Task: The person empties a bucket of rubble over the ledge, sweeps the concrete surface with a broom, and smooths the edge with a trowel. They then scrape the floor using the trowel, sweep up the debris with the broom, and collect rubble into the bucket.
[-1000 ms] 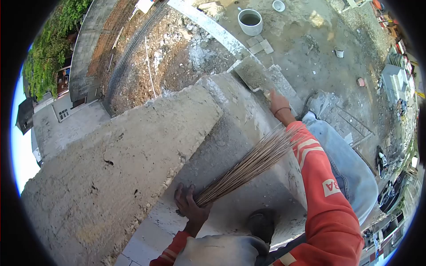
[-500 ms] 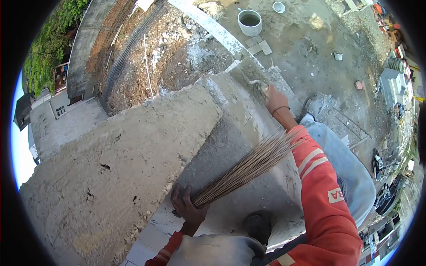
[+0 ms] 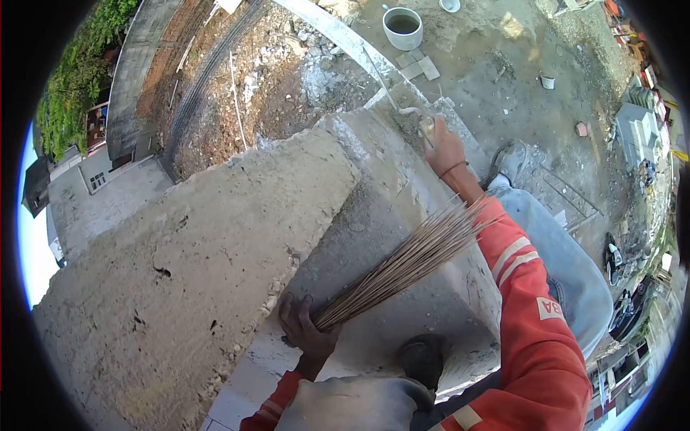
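My left hand is closed around the bound end of a stick broom, close to the rough edge of the concrete. The broom's loose bristles fan up and right, overlapping my right sleeve. Farther up, my right hand grips the light handle of a trowel at the far end of the ledge. Its metal neck bends toward the wall's corner, and the blade looks thin, seen nearly edge-on.
A thick rough concrete block fills the left. My shoe stands on the ledge. Far below lie a white bucket of dark liquid, several grey paving blocks, a small white pail and rubble.
My right hand has shifted slightly up and left, and the trowel blade has turned from flat on the surface to nearly edge-on, raised. My left hand still holds the broom.
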The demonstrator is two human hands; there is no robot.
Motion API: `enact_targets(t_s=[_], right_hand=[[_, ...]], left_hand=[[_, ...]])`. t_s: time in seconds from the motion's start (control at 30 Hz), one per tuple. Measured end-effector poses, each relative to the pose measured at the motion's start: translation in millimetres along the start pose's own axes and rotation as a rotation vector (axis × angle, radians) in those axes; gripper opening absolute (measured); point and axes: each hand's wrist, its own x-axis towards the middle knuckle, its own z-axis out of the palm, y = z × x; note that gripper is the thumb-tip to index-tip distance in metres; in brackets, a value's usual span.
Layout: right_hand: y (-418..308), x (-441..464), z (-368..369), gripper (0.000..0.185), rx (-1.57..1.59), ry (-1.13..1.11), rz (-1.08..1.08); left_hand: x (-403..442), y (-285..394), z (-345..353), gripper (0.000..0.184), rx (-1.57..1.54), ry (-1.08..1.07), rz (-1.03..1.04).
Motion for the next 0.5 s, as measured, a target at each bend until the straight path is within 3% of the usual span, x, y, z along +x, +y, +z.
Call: enact_targets(t_s=[0.03, 0.07, 0.1, 0.17, 0.23, 0.37, 0.43, 0.5], right_hand=[[-14.1, 10.3, -6.6, 0.048, 0.221, 0.206, -0.118], [-9.1, 10.7, 2.5, 0.048, 0.224, 0.197, -0.117], [3.0, 10.3, 18.6, 0.048, 0.102, 0.445, -0.296], [42.8, 15.2, 53.7, 0.047, -0.013, 0.701, -0.477], [100.8, 30.0, 64.2, 0.044, -0.306, -0.181, -0.016], [50.4, 12.9, 22.1, 0.04, -0.35, -0.177, 0.047], [11.7, 7.7, -9.8, 0.041, 0.054, 0.192, -0.06], [-3.1, 1.9, -10.1, 0.042, 0.169, 0.293, -0.106]], left_hand=[[6.4, 0.6, 4.7, 0.077, 0.009, 0.042, -0.008], [5.1, 1.4, 4.2, 0.077, 0.013, 0.036, -0.014], [4.2, 2.2, 3.2, 0.076, 0.006, 0.026, -0.019], [3.9, -0.7, -2.4, 0.075, 0.01, 0.026, -0.022], [6.4, 1.7, 2.3, 0.076, 0.002, 0.036, -0.012], [1.5, -1.3, 3.2, 0.077, -0.038, 0.021, 0.007], [3.9, 0.1, 5.0, 0.078, -0.007, 0.026, -0.024], [4.4, 0.8, 3.0, 0.077, 0.006, 0.026, -0.025]])
